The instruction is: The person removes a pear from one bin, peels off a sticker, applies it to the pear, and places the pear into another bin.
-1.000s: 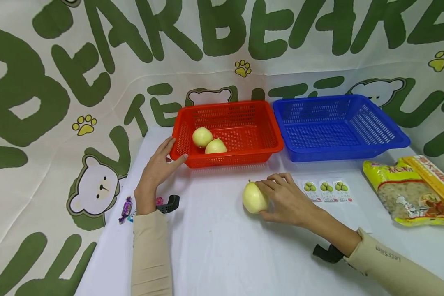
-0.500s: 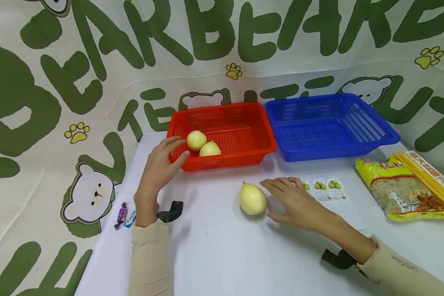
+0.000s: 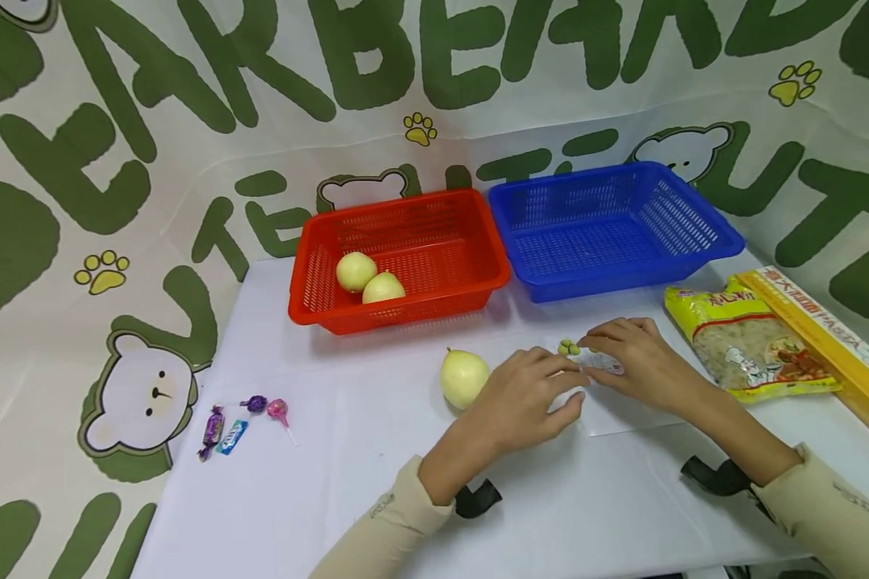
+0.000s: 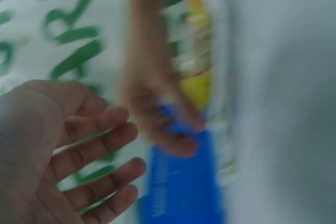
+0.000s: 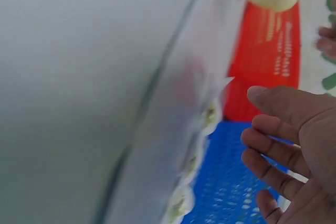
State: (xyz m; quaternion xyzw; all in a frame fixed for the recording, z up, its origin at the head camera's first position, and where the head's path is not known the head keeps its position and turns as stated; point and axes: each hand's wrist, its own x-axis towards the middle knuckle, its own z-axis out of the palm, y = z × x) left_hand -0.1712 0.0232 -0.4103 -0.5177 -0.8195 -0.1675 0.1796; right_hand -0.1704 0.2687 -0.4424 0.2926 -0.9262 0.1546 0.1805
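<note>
Since our left hand (image 3: pixel 525 396) and right hand (image 3: pixel 639 358) hover empty, we'd best pinch a white, fruit-printed paper label (image 3: pixel 569 348) by its edge.

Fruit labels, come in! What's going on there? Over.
Left hand and right hand at label sheet, fingers loosely open. Pear beside left hand. Hands partly hiding labels in head view.

Stickers (image 3: pixel 569 347) between left hand (image 3: pixel 525 402) and right hand (image 3: pixel 640 362)

On the worktop (image 3: pixel 319 498), a fruit (image 3: pixel 462 379) sits just left of the left hand, sweets (image 3: pixel 212 430) farther left. Beyond that hand, leftward, a basket (image 3: pixel 420 312) holds two more fruits (image 3: pixel 356 272). Beyond the right hand, another basket (image 3: pixel 630 275); to that hand's right, a bag (image 3: pixel 749 342), then a box (image 3: pixel 836 346).
</note>
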